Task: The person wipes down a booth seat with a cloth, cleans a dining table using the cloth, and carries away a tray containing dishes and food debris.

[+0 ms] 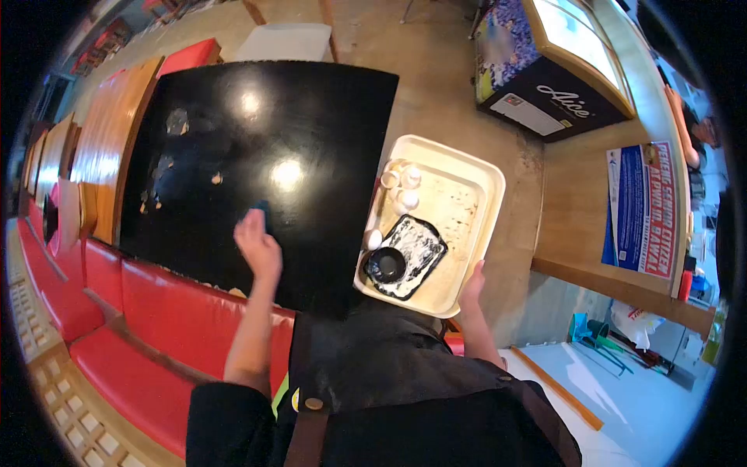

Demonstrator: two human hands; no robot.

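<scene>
My left hand (258,243) is over the black tabletop (210,156), its fingers closed on a small dark blue thing (263,207), possibly a cloth or sponge, mostly hidden by the hand. At the right side of the table, my right hand (472,289) grips the near right rim of a cream tray (486,202). Inside the tray lies a black plate (420,253) smeared with white residue, with a small black bowl (386,265) at its left. Several small white cups (406,199) stand along the tray's left side.
Red padded benches (163,311) run along the left, near wooden tables (105,171). A white chair (286,42) stands beyond the black table. To the right are an Aice freezer (545,86) and a wooden counter (572,218) with a poster (640,210). Worn patches (177,122) mark the tabletop.
</scene>
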